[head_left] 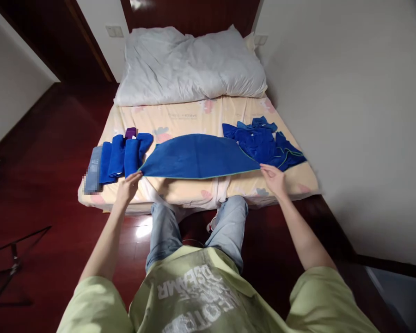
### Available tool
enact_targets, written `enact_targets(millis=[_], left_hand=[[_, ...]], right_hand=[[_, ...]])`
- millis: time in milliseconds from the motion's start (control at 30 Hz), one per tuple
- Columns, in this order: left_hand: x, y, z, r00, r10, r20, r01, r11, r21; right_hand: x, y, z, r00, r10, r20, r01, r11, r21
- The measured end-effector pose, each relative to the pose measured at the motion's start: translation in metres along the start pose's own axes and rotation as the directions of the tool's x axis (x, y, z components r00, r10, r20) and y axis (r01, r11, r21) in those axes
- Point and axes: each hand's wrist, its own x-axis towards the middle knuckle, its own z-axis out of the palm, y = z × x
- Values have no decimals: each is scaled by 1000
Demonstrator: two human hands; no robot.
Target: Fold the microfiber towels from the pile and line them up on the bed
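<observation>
Evidently, watching remotely, I have the left hand (129, 184) and right hand (274, 179) each pinching a near corner of the blue cloth (197, 158). The cloth spans between them, its long axis running hand to hand, neither hand nearer. Left of the cloth lie folded cloths (117, 156); right, a crumpled blue pile (258, 145); beyond, white bedding (190, 69); beneath, the bed (145, 119).

one head-worn camera looks forward and down at the nearby bed (194, 121)
</observation>
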Motion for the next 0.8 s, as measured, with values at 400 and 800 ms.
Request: enact_targets(millis=[400, 800], left_hand=[[-75, -47, 98, 955, -99, 278, 57, 986, 157], [-37, -40, 81, 931, 21, 365, -110, 968, 225]], right_hand=[[-96, 102, 24, 954, 201, 221, -136, 950, -280], [-65, 82, 23, 846, 362, 391, -100, 829, -551]])
